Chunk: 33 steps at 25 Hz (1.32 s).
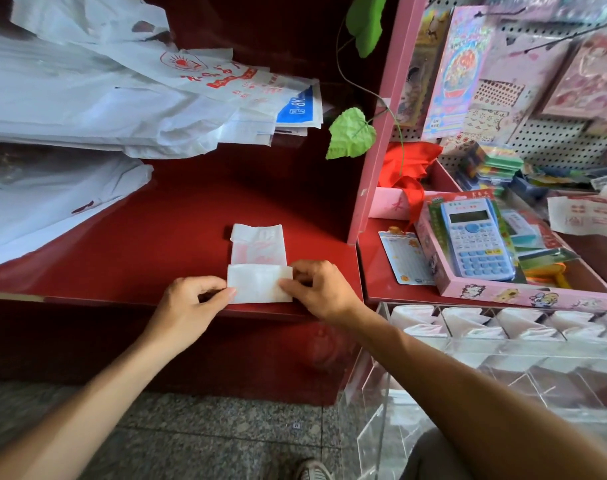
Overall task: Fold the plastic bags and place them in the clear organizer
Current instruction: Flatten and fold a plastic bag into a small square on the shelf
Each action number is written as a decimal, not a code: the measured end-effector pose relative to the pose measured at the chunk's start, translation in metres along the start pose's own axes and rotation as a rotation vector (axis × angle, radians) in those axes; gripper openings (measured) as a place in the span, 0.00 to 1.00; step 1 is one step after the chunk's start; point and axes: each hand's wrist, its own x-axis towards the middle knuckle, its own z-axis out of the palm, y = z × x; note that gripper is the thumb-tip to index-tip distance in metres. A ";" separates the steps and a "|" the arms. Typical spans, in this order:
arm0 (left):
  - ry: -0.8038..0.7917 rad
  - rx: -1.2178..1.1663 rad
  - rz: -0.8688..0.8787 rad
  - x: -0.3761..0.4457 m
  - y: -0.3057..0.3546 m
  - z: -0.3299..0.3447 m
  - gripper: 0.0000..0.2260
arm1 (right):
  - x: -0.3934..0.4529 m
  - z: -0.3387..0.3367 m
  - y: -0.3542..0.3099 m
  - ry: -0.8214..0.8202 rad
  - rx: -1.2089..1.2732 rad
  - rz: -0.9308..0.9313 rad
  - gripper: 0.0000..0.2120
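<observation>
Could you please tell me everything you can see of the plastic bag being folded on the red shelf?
The plastic bag is thin, white and crinkled, with faint red print, folded into a narrow strip lying flat near the red shelf's front edge. Its near end is doubled up over itself. The left hand pinches that fold's left edge, the right hand its right edge.

Red shelf (156,237) carries folded bag (259,265), loose bags (87,98)

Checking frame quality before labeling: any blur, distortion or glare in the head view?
Head view: folded bag and both hands sharp; wide-angle bowing at the edges; pegboard goods top right smeared; clear organizer shows pale reflections; red shelf evenly lit.
</observation>
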 end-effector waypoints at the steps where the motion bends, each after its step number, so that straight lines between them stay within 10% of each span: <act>1: 0.027 -0.014 -0.009 -0.001 0.002 0.002 0.07 | 0.003 0.001 0.000 0.008 0.016 0.044 0.12; 12: 0.117 0.133 0.048 -0.001 -0.003 0.013 0.07 | 0.019 0.008 -0.017 0.108 -0.395 0.245 0.06; 19: -0.145 0.495 0.176 0.003 -0.008 0.009 0.28 | 0.004 0.008 0.001 -0.012 -0.659 -0.272 0.11; 24: -0.107 0.419 0.264 0.001 -0.011 0.001 0.27 | -0.002 -0.005 0.005 -0.234 -0.746 -0.235 0.31; 28: -0.004 0.160 0.128 0.000 0.000 0.000 0.07 | 0.000 -0.008 0.004 -0.117 -0.282 -0.221 0.13; 33: 0.048 -0.060 -0.108 0.003 0.008 0.008 0.09 | 0.004 -0.015 0.002 -0.014 -0.005 0.103 0.09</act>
